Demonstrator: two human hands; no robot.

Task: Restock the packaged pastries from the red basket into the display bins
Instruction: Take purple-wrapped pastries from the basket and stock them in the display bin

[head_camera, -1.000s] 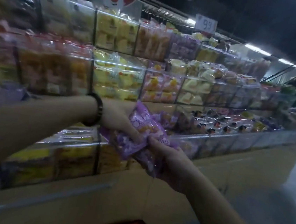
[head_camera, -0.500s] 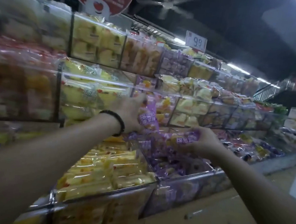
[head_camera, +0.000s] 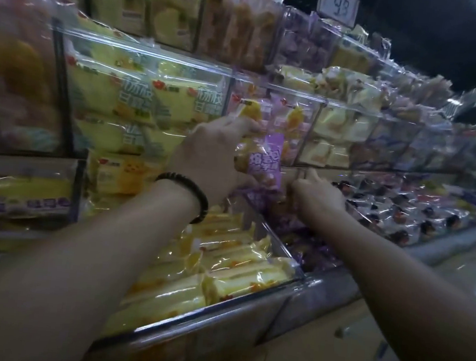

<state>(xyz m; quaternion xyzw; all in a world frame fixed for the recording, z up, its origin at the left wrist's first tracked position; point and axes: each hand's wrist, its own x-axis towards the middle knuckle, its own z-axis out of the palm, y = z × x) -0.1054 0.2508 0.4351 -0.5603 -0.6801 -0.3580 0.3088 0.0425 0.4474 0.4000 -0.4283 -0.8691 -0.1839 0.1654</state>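
- Far left: clear plastic display bin (head_camera: 16, 74) w/ orange-toned wrapped pastries, blurred; below it a lower clear bin (head_camera: 23, 196) w/ yellow packs and a purple strip label.
- Next right, mid tier: clear acrylic bin (head_camera: 144, 53) full of pale-yellow packaged cakes (head_camera: 116, 100) w/ printed lettering on the fronts.
- Bottom tier, front centre-left: open tray bin w/ chrome front rail (head_camera: 201, 320), packed w/ long yellow-cream wrapped pastries (head_camera: 221, 269) lying in rows.
- Left hand (head_camera: 212, 160), black beaded bracelet (head_camera: 191, 196) on the wrist, reaches up to the mid tier; fingers (head_camera: 245, 126) closed round a purple-and-clear packaged pastry (head_camera: 263, 162), held upright in front of the bin of pink-and-orange packs (head_camera: 284, 120).
- Below the held pack: bottom-tier bin of purple-wrapped pastries (head_camera: 293, 227), just right of the yellow tray, split off by a clear divider.
- Right hand (head_camera: 317, 194) just right of the held pack, low over the purple bin; fingers curled inward at the back of the bin, and I can't tell if they grip anything.
- Right of that: mid-tier bins of cream-white packs (head_camera: 336, 132); bottom tier holds dark-spotted clear packs (head_camera: 421, 208).
- Top: white price sign (head_camera: 339, 5) reading 9.9.
- Red basket not in view.
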